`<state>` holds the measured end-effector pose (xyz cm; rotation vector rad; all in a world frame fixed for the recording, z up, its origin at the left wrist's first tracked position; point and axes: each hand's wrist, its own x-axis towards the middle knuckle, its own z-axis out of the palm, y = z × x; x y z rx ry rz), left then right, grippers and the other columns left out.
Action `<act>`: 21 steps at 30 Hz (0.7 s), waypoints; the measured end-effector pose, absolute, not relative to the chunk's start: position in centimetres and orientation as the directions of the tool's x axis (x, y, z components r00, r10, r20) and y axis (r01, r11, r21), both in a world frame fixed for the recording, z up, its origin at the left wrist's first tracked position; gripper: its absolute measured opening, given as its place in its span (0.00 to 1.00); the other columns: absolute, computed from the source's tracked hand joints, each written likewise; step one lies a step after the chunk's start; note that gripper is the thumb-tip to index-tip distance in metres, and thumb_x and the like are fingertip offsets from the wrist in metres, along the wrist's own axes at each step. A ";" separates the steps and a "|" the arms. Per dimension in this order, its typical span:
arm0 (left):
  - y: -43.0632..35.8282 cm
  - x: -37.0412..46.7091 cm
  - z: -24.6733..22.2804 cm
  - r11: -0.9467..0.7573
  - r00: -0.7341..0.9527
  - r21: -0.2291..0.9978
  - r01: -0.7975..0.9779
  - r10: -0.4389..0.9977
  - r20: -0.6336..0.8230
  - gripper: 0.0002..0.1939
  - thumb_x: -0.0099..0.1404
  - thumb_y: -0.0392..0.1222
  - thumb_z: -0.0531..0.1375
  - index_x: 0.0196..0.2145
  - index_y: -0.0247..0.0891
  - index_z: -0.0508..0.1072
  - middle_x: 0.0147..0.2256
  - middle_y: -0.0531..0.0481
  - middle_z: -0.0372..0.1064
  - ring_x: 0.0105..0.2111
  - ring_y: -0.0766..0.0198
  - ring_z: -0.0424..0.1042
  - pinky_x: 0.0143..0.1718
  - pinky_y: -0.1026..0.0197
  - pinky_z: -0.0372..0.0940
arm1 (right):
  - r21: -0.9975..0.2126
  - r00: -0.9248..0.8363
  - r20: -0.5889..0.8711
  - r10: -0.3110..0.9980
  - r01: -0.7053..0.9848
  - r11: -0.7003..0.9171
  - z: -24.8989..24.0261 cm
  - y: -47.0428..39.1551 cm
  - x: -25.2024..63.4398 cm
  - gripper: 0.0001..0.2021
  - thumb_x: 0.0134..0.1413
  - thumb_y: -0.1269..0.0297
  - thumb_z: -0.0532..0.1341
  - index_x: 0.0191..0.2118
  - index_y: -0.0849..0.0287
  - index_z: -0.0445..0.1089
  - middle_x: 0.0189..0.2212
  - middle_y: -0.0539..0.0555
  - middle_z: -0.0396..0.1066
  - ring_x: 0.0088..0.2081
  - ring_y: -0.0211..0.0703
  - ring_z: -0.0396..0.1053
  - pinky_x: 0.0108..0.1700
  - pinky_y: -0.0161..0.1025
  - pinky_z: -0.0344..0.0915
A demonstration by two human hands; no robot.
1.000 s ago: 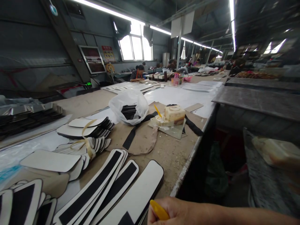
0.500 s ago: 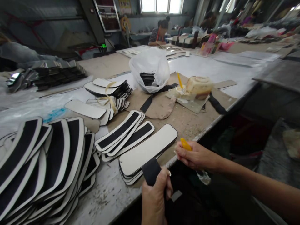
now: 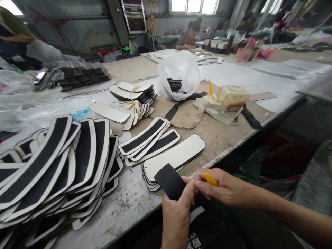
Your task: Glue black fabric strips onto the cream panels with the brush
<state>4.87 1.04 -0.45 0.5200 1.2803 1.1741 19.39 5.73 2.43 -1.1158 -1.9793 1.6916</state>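
My left hand (image 3: pixel 178 211) pinches a black strip (image 3: pixel 170 181) between thumb and fingers, over the near end of a stack of plain white rounded pieces (image 3: pixel 176 152). Beside it, my right hand (image 3: pixel 215 185) is closed round a yellow-handled tool (image 3: pixel 210 179), its fingertips meeting the left thumb tip. The tool's other end is hidden. Left of the white stack lie a few white pieces with black centres (image 3: pixel 144 136). A big heap of similar curved pieces (image 3: pixel 83 155) fills the table's left side.
Farther back are a white plastic bag (image 3: pixel 178 69) with black pieces inside, a stained yellowish container (image 3: pixel 232 97), a yellow stick (image 3: pixel 210 88) in white paste and banded white pieces (image 3: pixel 111 111). The table's edge (image 3: pixel 220 157) runs diagonally. A person (image 3: pixel 188 36) sits beyond; another stands at far left.
My right hand has come in against my left hand, and the tool's whitish end no longer shows. The black strip is more fully in sight. The whole view has shifted, with the table's contents farther right.
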 end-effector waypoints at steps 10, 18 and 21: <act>0.6 3.9 -1.1 0.475 0.156 0.728 -0.495 0.873 -0.463 0.16 0.57 0.49 0.62 0.21 0.37 0.62 0.11 0.59 0.51 0.13 0.74 0.48 0.18 0.66 0.43 | -0.931 -0.490 -0.334 0.805 0.303 -0.202 1.4 6.4 19.3 0.19 0.59 0.48 0.50 0.31 0.61 0.63 0.17 0.42 0.54 0.16 0.30 0.48 0.18 0.31 0.48; 0.7 4.4 -0.8 0.391 -0.028 0.797 -0.460 0.891 -0.453 0.14 0.57 0.48 0.62 0.26 0.34 0.68 0.16 0.56 0.59 0.16 0.73 0.54 0.19 0.68 0.48 | -0.929 -0.542 -0.242 0.805 0.368 -0.031 2.3 5.3 19.6 0.14 0.60 0.55 0.52 0.30 0.61 0.62 0.22 0.46 0.57 0.24 0.32 0.54 0.26 0.31 0.54; 0.7 4.6 -0.4 0.343 -0.081 0.842 -0.416 0.908 -0.410 0.14 0.58 0.49 0.62 0.28 0.33 0.70 0.19 0.55 0.61 0.18 0.72 0.57 0.20 0.68 0.50 | -0.930 -0.592 -0.266 0.761 0.364 -0.042 2.4 5.1 19.7 0.14 0.61 0.55 0.52 0.31 0.60 0.63 0.21 0.46 0.59 0.23 0.32 0.54 0.25 0.31 0.53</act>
